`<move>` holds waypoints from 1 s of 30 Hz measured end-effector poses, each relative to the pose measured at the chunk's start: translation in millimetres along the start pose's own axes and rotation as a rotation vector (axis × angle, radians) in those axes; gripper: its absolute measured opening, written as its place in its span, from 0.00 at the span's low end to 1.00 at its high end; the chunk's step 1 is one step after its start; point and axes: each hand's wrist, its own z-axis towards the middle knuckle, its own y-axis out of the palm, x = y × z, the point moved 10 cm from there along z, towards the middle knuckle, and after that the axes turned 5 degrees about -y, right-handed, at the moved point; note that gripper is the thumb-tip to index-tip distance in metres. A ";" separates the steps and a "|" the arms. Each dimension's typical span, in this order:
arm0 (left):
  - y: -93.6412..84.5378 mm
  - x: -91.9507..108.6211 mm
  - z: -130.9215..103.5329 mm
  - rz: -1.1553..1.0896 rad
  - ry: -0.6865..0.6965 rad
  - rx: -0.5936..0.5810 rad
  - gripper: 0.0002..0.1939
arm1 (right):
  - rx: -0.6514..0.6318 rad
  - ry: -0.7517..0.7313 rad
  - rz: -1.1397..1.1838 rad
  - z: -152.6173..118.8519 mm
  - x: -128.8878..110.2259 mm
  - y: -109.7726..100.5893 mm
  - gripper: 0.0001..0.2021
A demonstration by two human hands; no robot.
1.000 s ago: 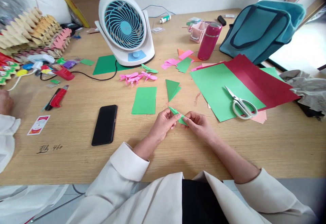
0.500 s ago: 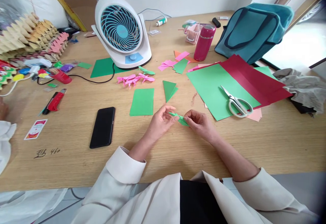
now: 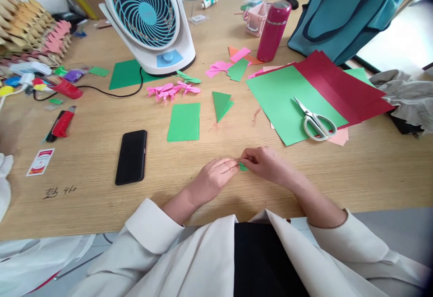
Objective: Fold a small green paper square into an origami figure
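Observation:
A small folded green paper is pinched between my two hands near the front of the table. My left hand has its fingers pressed together over the paper's left end, hiding most of it. Thumb and fingers of my right hand grip the paper's other side. Beyond the hands lie a folded green paper triangle and a stack of green paper rectangles. Folded pink paper pieces sit in a cluster, with a folded green piece beside them.
White-handled scissors rest on large green and red sheets at the right. A black phone lies left of my hands. Behind stand a fan, a magenta bottle and a teal bag. A red cutter lies at the left.
My left hand has turned palm-down and its fingers have closed over the folded green paper, now mostly hidden. My right hand still pinches it. The camera view has tilted downward.

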 end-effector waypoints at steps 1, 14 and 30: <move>2.6 -1.3 1.5 0.004 -0.010 -0.010 0.14 | -0.002 -0.004 -0.004 -1.2 -0.6 -0.5 0.06; 5.2 0.1 11.2 0.055 -0.001 -0.054 0.14 | -0.024 -0.284 -0.085 -33.0 -17.6 -4.2 0.09; 3.5 13.6 11.8 0.182 0.054 -0.003 0.09 | 0.095 -0.542 -0.464 -43.0 -38.1 1.5 0.12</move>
